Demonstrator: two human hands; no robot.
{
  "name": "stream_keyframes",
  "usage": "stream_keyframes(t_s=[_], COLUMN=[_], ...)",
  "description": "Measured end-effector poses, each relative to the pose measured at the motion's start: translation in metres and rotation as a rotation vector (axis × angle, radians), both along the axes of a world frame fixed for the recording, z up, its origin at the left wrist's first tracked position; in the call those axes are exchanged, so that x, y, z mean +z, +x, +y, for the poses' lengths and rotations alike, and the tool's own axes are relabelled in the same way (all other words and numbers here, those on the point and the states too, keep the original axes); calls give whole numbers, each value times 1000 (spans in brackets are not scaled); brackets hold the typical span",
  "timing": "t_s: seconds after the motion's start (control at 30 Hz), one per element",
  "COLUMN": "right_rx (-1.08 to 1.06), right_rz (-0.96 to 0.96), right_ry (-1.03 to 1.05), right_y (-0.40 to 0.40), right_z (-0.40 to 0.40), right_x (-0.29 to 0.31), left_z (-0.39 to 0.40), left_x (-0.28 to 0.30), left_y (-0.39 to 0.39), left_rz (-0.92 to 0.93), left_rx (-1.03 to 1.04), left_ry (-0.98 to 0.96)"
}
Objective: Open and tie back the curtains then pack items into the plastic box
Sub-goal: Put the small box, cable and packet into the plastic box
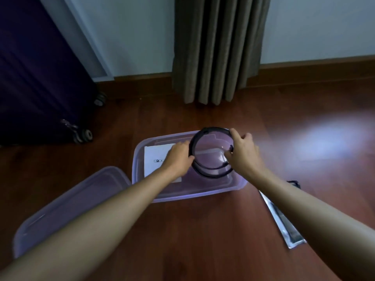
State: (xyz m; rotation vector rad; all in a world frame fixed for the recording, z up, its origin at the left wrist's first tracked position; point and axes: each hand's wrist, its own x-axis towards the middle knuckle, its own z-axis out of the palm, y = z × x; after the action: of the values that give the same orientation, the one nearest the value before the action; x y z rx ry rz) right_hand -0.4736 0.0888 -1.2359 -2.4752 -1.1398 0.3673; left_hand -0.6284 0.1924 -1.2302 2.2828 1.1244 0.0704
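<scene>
A black ring-shaped item (211, 152), looking like two stacked hoops with a clear middle, hangs over the right half of the plastic box (142, 147), tilted so its far edge is raised and its open face turns toward the camera. Being round, it shows no clear long axis. The left hand (178, 157) grips its rim at 9 o'clock with fingers curled round the band; the right hand (242, 151) holds the rim at about 2 to 3 o'clock, thumb and fingers wrapped over it.

The box is clear with a violet tint and sits open on the wooden floor (203, 230), its long axis running left to right. Inside, in the left half, lies a white paper (156, 157) with dark lettering, partly hidden by the left wrist.

At 8 o'clock from the box, touching its near left corner, the box lid (67, 207) lies flat on the floor. At 4 o'clock a flat silvery packet (284, 222) lies apart from the box, partly covered by the right forearm. At 12 o'clock a brown curtain (219, 49) hangs gathered down to the floor by the wall. At 10 o'clock stands a dark purple wheeled suitcase (40, 78).
</scene>
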Motion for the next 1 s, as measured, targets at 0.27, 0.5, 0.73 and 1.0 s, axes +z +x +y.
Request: stream_keyframes(t_s=[0.27, 0.5, 0.73, 1.0], right_rx=[109, 92, 33, -43], right_rz=[-13, 234, 258, 263], right_ry=[-157, -190, -110, -129], right_y=[-7, -11, -13, -21], right_z=[7, 23, 18, 2], right_x=[-16, -42, -47, -51], left_z=[1, 25, 40, 34], left_x=[-14, -18, -42, -50], left_y=[-7, -23, -35, -32], left_rz=[58, 137, 239, 212], left_rx=[13, 34, 111, 90], left_ry=[148, 505, 301, 425])
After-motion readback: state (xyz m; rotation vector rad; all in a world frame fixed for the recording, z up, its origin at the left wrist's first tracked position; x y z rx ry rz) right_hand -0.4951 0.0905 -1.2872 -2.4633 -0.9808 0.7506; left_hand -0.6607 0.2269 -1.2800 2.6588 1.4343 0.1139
